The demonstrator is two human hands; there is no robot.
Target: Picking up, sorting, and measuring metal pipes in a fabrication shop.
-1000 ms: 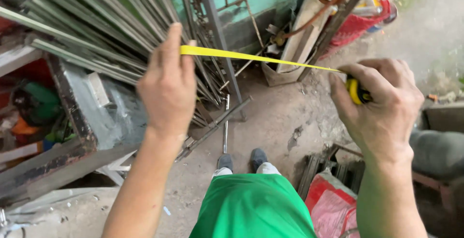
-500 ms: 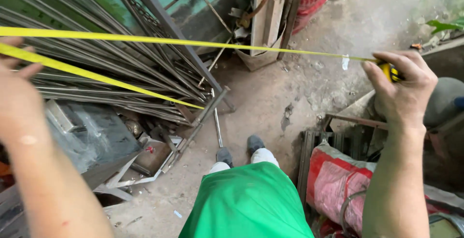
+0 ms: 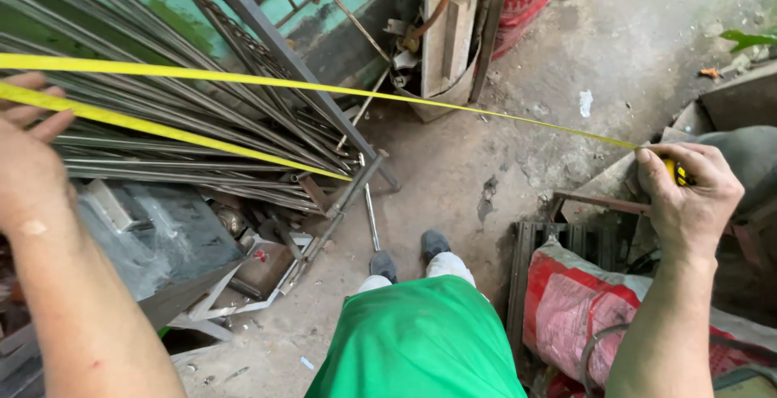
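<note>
Right hand (image 3: 688, 196) gripped tape case (image 3: 678, 173); left hand (image 3: 28, 155), fingers loose, pulled yellow tape (image 3: 340, 89) taut over steel rods (image 3: 162, 139).

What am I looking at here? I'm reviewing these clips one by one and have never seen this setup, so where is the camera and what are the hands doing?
The camera sits on a person's head and looks down, so you see their own two arms, green shirt and shoes on a concrete floor. There is no machine, only bare hands. The right hand grips a yellow tape measure case. Its yellow tape stretches across the view to the left hand, whose fingers touch the tape near the left edge. Below the tape lies a pile of long metal rods. A red sack sits by the right arm, and wooden boards lean against the green wall.
</note>
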